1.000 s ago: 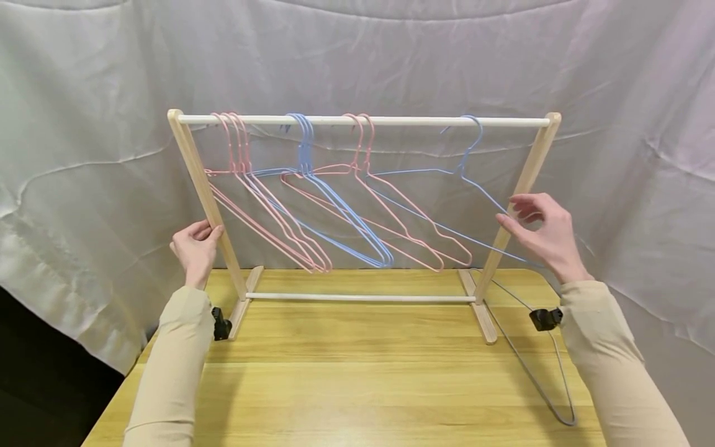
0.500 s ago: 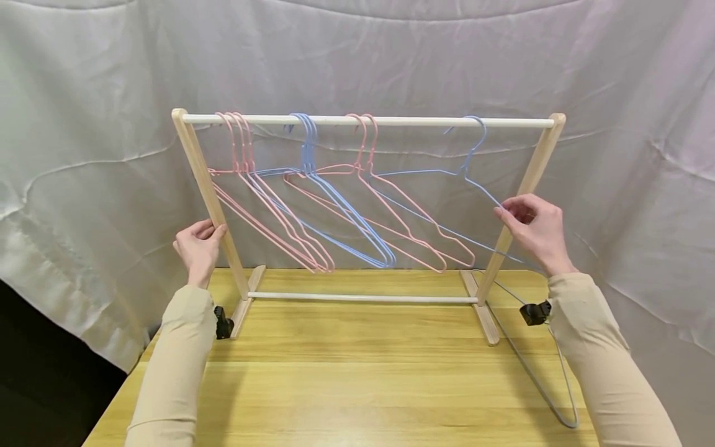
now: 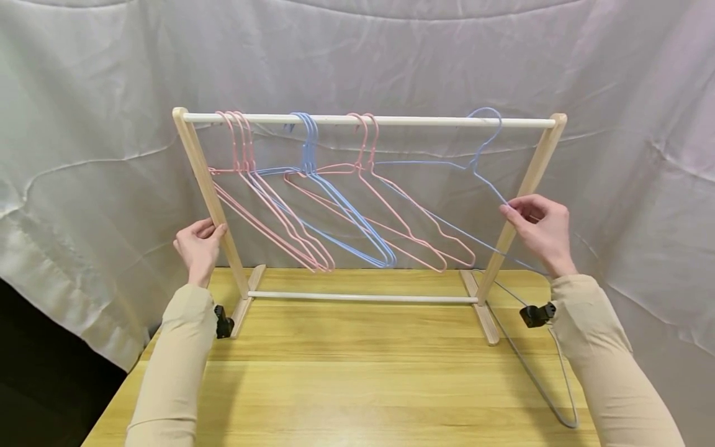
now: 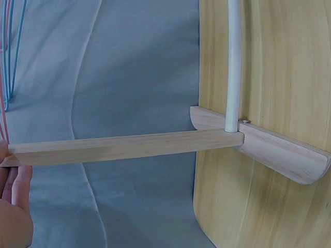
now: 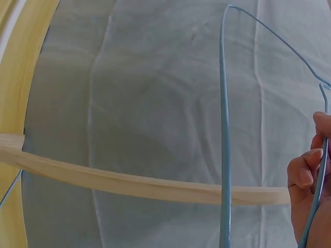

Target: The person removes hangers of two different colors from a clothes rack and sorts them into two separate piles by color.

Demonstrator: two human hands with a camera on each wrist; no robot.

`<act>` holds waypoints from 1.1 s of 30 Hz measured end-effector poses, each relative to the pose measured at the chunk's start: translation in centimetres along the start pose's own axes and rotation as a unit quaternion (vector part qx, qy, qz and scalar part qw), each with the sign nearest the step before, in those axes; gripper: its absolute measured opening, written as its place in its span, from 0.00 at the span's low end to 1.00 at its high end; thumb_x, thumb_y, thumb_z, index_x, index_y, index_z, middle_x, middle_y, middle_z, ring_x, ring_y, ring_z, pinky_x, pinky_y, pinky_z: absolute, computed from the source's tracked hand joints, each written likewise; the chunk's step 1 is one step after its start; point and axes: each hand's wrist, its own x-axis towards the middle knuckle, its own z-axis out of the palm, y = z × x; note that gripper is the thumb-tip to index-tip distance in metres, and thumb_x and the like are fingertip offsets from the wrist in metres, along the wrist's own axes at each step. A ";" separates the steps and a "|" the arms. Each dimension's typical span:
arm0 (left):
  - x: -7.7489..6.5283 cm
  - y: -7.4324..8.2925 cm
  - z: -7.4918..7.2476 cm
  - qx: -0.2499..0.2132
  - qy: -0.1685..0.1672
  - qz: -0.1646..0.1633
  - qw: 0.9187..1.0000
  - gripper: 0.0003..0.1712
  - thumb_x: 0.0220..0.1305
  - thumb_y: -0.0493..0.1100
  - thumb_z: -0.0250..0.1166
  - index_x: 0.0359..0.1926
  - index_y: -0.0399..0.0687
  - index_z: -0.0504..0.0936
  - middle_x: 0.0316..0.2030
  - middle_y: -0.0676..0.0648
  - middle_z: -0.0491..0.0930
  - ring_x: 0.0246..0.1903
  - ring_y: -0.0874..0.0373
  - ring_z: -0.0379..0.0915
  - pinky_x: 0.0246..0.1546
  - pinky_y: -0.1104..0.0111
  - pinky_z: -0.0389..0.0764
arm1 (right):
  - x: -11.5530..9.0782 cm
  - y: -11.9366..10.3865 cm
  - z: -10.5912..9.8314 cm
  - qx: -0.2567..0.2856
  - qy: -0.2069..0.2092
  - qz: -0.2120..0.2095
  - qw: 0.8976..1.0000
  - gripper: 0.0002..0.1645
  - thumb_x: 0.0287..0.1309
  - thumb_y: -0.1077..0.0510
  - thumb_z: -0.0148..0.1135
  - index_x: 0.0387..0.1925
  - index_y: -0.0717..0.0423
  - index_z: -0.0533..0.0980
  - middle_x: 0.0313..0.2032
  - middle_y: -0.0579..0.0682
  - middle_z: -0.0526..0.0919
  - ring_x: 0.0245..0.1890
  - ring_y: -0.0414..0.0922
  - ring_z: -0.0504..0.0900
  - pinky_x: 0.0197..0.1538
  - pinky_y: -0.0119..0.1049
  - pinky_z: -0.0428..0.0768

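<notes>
My right hand (image 3: pixel 542 233) pinches one sloping arm of a blue clothes hanger (image 3: pixel 491 185) beside the rack's right post (image 3: pixel 537 162). The hanger's hook stands a little above the white rod (image 3: pixel 424 121), looped over it; whether they touch, I cannot tell. In the right wrist view, thumb and fingers of the right hand (image 5: pixel 307 181) close round the blue wire (image 5: pixel 225 129). My left hand (image 3: pixel 198 248) grips the wooden left post (image 3: pixel 199 167) between thumb and fingers. The left wrist view has this post (image 4: pixel 119 148) running to its foot.
Further left on the rod hang three pink hangers (image 3: pixel 242 143), a cluster of blue hangers (image 3: pixel 310 143) and two pink hangers (image 3: pixel 371 143). A grey hanger (image 3: pixel 570 425) lies on the wooden table (image 3: pixel 357 372), right of the rack. Behind hangs a grey curtain (image 3: pixel 357 56).
My right hand first closed in on the blue hanger's arm and took hold of it. The hanger has since risen slightly and shifted right. My left hand stays on the post.
</notes>
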 end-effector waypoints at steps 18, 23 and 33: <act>0.0 -0.1 -0.1 -0.025 -0.013 -0.001 1.000 0.21 0.64 0.43 0.70 0.56 0.38 0.84 0.52 0.38 0.84 0.44 0.70 0.85 0.38 0.86 0.77 | -1.2 0.3 -2.3 0.106 0.146 0.019 0.983 0.04 0.53 0.69 0.71 0.32 0.62 0.85 0.23 0.33 0.86 0.24 0.29 0.81 0.32 0.16 0.77; 0.1 -0.1 0.0 -0.023 -0.009 -0.001 1.000 0.21 0.64 0.43 0.70 0.56 0.38 0.84 0.52 0.38 0.84 0.46 0.67 0.85 0.37 0.87 0.76 | -2.5 1.5 -3.3 0.235 0.185 0.023 0.954 0.04 0.48 0.73 0.72 0.30 0.69 0.84 0.22 0.44 0.88 0.23 0.34 0.84 0.30 0.19 0.80; 0.1 -0.2 0.0 -0.021 -0.006 0.004 1.000 0.21 0.63 0.43 0.70 0.55 0.37 0.85 0.51 0.38 0.84 0.48 0.61 0.85 0.36 0.88 0.76 | -7.7 5.5 -5.3 0.347 0.296 0.003 0.890 0.05 0.46 0.81 0.69 0.28 0.79 0.80 0.21 0.54 0.86 0.19 0.42 0.83 0.26 0.24 0.80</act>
